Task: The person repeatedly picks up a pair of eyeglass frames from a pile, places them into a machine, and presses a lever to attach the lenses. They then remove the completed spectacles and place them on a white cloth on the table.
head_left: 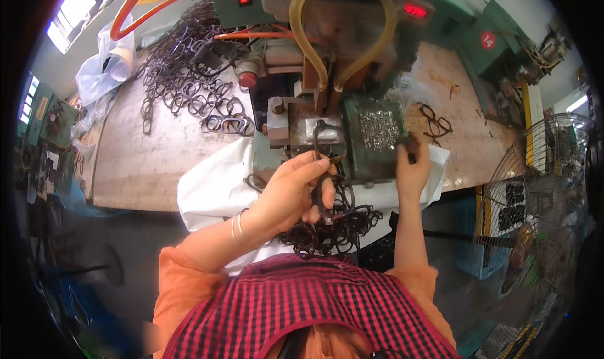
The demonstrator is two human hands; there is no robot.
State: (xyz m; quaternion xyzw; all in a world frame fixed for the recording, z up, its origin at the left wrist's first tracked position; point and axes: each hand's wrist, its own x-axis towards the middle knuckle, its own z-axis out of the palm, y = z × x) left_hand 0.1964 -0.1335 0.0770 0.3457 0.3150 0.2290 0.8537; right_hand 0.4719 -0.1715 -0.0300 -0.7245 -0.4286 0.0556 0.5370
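My left hand (290, 188) grips a dark eyeglass frame (316, 137) between thumb and fingers, just in front of the press's small metal work plate (303, 130). Below that hand, a heap of dark eyeglass frames (308, 238) lies on a white cloth (211, 176) over my lap. My right hand (413, 168) is at the right side of a green tray (368, 169) that holds many small shiny metal pieces (377, 131). Its fingers are pinched around something small and dark, too blurred to name.
A green bench press (333, 32) with hoses stands straight ahead. A large pile of eyeglass frames (189, 76) covers the table's left part, beside a red button (247, 78). Two loose frames (435, 125) lie right of the tray. A wire fan (535, 195) stands at right.
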